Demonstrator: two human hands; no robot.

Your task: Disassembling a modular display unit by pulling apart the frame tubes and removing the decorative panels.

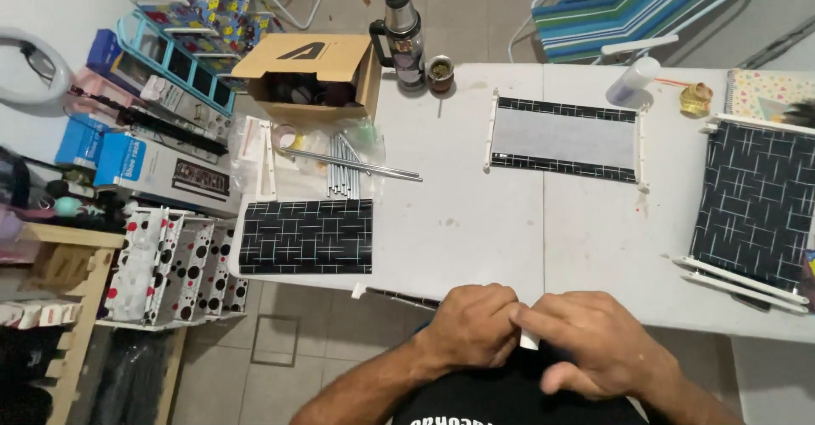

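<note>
**Both hands pinch a small white piece at the near edge of the bench**

White and lightly marked, the bench [475, 221] spans the view, with grey floor tiles beyond its far edge and shelves of boxes off its left edge. At the middle of the near edge, the left hand [472, 325] and the right hand [586, 340] meet knuckle to knuckle, just off the bench top. Both hands are curled closed, and the grip of each is tight on a small white piece [528, 339] that shows only as a sliver between the fingers; what kind of piece it is cannot be told.

Near the left near corner lies a black patterned fabric panel [306, 236], flat and square to the edge. Beyond it, toward the far left corner, a bundle of metal rods [344, 168] rests on clear plastic, with an open cardboard box [312, 73] behind. A dark thermos [402, 36] and a small cup [440, 73] stand at the far edge. Toward the far middle lies a grey panel with black borders [564, 139], white rails along its short sides. By the right edge sits a larger black patterned panel [754, 202] on white rails.
</note>
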